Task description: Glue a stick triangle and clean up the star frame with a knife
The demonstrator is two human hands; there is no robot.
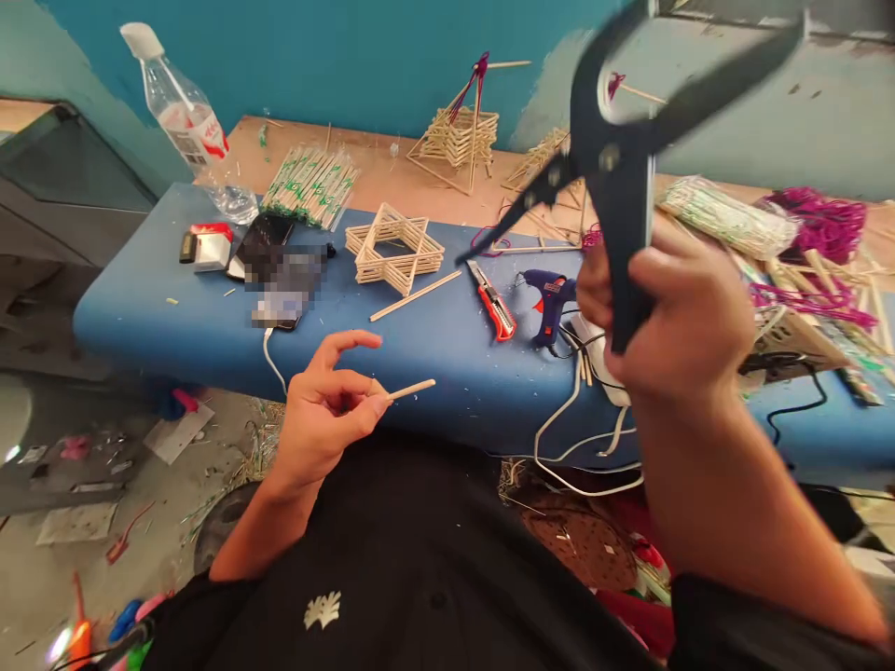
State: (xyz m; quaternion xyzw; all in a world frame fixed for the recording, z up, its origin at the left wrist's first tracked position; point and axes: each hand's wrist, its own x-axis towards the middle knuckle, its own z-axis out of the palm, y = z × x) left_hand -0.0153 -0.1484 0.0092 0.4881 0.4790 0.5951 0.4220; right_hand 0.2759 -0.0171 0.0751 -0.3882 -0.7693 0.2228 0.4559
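My left hand (325, 415) is in front of the table, thumb and fingers pinching a short thin wooden stick (412, 390) that points right. My right hand (675, 308) is raised higher at the right, wrapped round the handle of a large black plier-like tool (612, 158). This tool has a curved jaw at the top and a long thin arm reaching down to the left; its exact kind is unclear. Beyond my left hand, a six-pointed star of stacked sticks (395, 252) lies on the blue surface. One loose stick (415, 296) rests just in front of the star.
A red box cutter (493, 303) and a blue glue gun (549, 303) lie mid-table, near a white power strip (599, 359) with cords. A plastic bottle (188, 121), phones (283, 289) and packed sticks (311, 186) occupy the left. Behind stands a stick structure (458, 135); purple yarn (818, 224) is at right.
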